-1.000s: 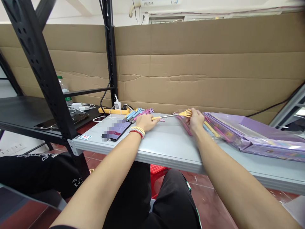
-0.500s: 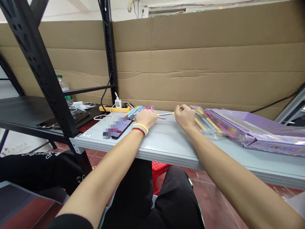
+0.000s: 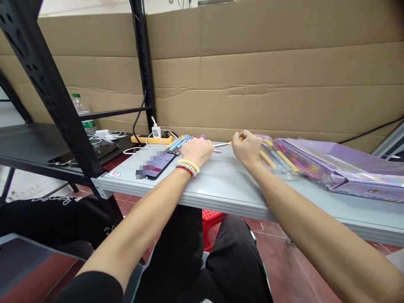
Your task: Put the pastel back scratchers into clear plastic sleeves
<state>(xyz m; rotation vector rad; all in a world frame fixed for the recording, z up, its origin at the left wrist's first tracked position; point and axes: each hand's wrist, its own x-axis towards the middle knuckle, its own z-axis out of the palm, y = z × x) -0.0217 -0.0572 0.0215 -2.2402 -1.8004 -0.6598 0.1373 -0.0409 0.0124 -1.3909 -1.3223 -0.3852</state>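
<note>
My left hand (image 3: 196, 150) and my right hand (image 3: 247, 147) each grip one end of a yellow telescopic back scratcher (image 3: 221, 144) on the grey table (image 3: 221, 185). The left hand closes on its handle, the right hand covers its claw head. Only a short stretch of metal rod shows between them. Behind my left hand lies a row of blue, yellow and pink back scratchers (image 3: 183, 141). To the right of my right hand is a clear bag of more back scratchers (image 3: 277, 159).
A phone (image 3: 154, 164) lies on the table left of my left hand. A yellow power strip (image 3: 151, 139) with chargers sits behind it. Purple flat packages (image 3: 341, 168) lie at the right. A black metal rack (image 3: 47, 92) with a bottle (image 3: 82, 115) stands at the left.
My right hand has moved left toward my left hand, and the scratcher's rod between them has grown much shorter. The yellow claw head is now hidden in my right hand.
</note>
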